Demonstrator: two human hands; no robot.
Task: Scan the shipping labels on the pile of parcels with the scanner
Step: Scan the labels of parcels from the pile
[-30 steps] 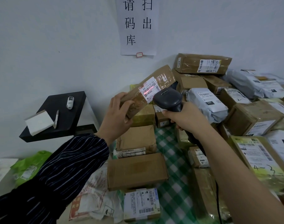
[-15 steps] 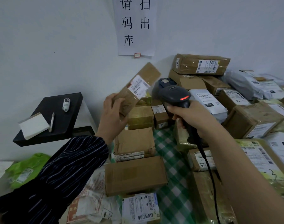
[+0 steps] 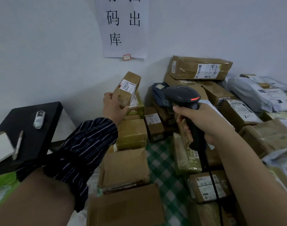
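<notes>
My left hand (image 3: 113, 107) grips a slim brown cardboard parcel (image 3: 129, 86) by its lower end, holding it tilted near the wall above the left stack of boxes. Its white barcode label (image 3: 127, 85) faces up. My right hand (image 3: 199, 121) holds the handle of a black barcode scanner (image 3: 182, 95), whose red light glows at the back of its head. The scanner's cable (image 3: 212, 181) hangs down along my forearm. The scanner sits to the right of the parcel, apart from it.
Brown boxes (image 3: 200, 67) and grey mailer bags (image 3: 253, 93) are piled at right and centre on a green checked cloth (image 3: 162, 163). A black stand (image 3: 27, 124) at left carries a pen, a white pad and a small white device. A paper sign (image 3: 123, 26) hangs on the wall.
My left hand has carried the parcel away from the scanner, left and down toward the stack by the wall. The scanner has drawn back to the right, and the red scan line has left the label.
</notes>
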